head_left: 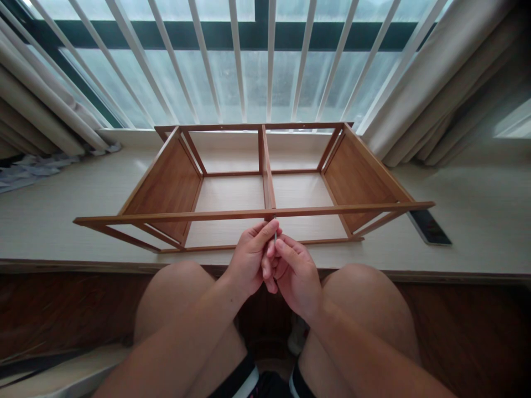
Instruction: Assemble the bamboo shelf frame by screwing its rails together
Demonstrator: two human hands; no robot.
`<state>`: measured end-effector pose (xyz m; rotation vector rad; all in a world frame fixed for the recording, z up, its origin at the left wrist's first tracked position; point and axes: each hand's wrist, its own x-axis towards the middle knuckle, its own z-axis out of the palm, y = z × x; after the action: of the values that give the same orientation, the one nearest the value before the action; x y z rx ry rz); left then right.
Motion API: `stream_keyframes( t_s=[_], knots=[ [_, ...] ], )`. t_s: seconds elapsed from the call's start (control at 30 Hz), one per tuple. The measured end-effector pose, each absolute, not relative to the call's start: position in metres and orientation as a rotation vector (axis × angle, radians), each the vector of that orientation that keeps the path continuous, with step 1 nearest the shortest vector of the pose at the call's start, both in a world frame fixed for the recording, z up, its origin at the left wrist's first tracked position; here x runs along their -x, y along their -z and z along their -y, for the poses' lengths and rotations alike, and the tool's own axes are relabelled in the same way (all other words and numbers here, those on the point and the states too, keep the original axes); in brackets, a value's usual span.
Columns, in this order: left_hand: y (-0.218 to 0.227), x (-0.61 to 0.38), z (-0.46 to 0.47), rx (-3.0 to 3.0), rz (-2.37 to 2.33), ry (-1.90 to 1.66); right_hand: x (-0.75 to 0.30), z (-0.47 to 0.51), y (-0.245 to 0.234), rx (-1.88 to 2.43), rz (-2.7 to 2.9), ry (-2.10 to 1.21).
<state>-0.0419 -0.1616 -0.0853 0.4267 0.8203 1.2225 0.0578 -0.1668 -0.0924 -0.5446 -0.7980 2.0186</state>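
A wooden shelf frame [257, 213] lies on its side on a pale windowsill, with a centre divider [266, 171] meeting the front rail. My left hand [249, 257] and my right hand [294, 273] are closed together just below that joint. Between their fingertips stands a thin metal tool [275, 235], upright, its tip at the underside of the rail where a small dark fitting [274, 216] shows. I cannot make out whether the tool is a hex key or a screwdriver.
A dark phone [429, 226] lies on the sill [477, 221] at the right of the frame. Curtains [435, 83] hang at both sides of a barred window. Crumpled cloth [29, 168] lies at the far left. My bare knees [365, 298] are below the sill's edge.
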Motion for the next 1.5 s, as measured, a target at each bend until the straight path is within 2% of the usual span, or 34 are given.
stream_keyframes(
  t_s=[0.47,0.8,1.03,1.27,1.5],
  knots=[
    [0.078,0.037,0.161,-0.456,-0.831,-1.296,-0.066,0.169,0.092,0.79,1.216,-1.495],
    [0.083,0.037,0.159,-0.411,-0.774,-1.337,-0.069,0.165,0.091,0.885,1.397,-1.291],
    [0.084,0.037,0.159,-0.465,-0.777,-1.272,-0.067,0.165,0.089,0.825,1.228,-1.492],
    [0.084,0.041,0.159,-0.362,-0.817,-1.249,-0.061,0.167,0.095,0.385,0.739,-2.131],
    [0.074,0.039,0.16,-0.361,-0.833,-1.272,-0.06,0.168,0.096,0.287,0.658,-2.178]
  ],
)
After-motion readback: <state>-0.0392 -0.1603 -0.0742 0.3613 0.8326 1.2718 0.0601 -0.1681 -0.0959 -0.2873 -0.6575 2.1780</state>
